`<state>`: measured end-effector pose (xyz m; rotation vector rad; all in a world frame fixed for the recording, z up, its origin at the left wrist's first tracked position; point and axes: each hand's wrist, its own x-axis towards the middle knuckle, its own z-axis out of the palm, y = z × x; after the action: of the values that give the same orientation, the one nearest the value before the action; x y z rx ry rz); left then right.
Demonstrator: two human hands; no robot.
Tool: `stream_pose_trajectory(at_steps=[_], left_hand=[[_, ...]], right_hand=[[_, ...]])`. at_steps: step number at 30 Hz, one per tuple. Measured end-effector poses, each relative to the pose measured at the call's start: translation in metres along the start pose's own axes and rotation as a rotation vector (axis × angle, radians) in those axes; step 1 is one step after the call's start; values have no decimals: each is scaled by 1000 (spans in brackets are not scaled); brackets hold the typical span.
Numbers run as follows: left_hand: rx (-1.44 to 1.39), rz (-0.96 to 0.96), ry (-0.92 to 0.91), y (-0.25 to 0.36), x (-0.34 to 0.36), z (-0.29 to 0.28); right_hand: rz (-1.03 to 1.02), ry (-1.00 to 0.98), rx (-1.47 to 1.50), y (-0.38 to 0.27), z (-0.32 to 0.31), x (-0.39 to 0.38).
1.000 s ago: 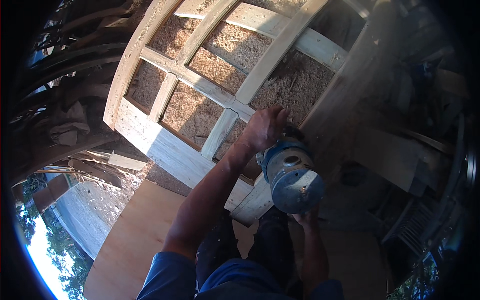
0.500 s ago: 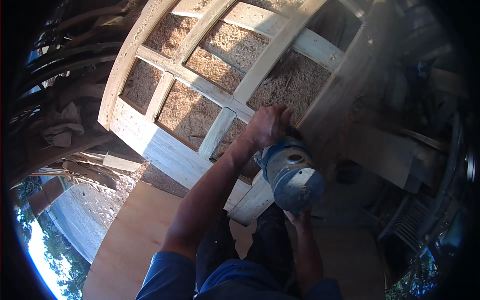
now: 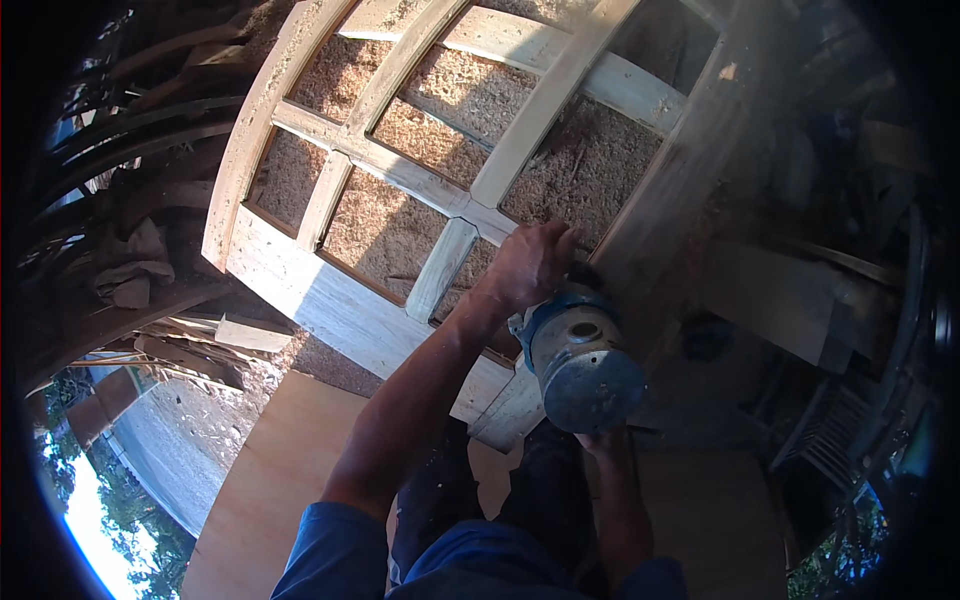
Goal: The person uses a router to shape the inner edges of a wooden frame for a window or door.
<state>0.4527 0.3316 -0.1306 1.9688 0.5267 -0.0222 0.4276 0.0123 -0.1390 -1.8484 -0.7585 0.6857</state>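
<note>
A large router [image 3: 580, 350] with a grey cylindrical motor housing and a blue collar stands over the right stile of a pale wooden door frame [image 3: 300, 285]. My left hand [image 3: 535, 265] is closed at the far side of the tool, near its dark front part; what its fingers wrap is partly hidden. On the near side, my right hand [image 3: 605, 440] grips the router from below, mostly covered by the housing. The bit and base cannot be seen. Crossing rails and muntins divide the frame into several openings, through which sawdust [image 3: 380, 220] shows.
Wood offcuts [image 3: 190, 350] lie in a pile at the left. A plywood sheet [image 3: 270, 480] sits near my legs. Boards [image 3: 770, 300] and a slatted object [image 3: 825, 435] stand in the shade at the right. Dust hazes the upper right.
The router and both hands have shifted slightly toward me and left relative to the frame. Both hands keep their hold. The whole view has moved a little.
</note>
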Motion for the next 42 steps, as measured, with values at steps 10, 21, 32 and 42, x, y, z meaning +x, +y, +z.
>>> stream_pose_trajectory(at_steps=[10, 21, 32, 42], left_hand=[[-131, -85, 69, -4, -20, -23], [-183, -232, 187, 11, -59, -50], [-197, -390, 413, -14, -82, -166], [-238, -461, 511, -110, -65, -261]], right_hand=[[11, -98, 69, -14, -6, 30], [-106, -190, 55, -43, -5, 38], [-18, -474, 101, -100, 31, 138], [-24, -520, -7, -120, 142, 217]])
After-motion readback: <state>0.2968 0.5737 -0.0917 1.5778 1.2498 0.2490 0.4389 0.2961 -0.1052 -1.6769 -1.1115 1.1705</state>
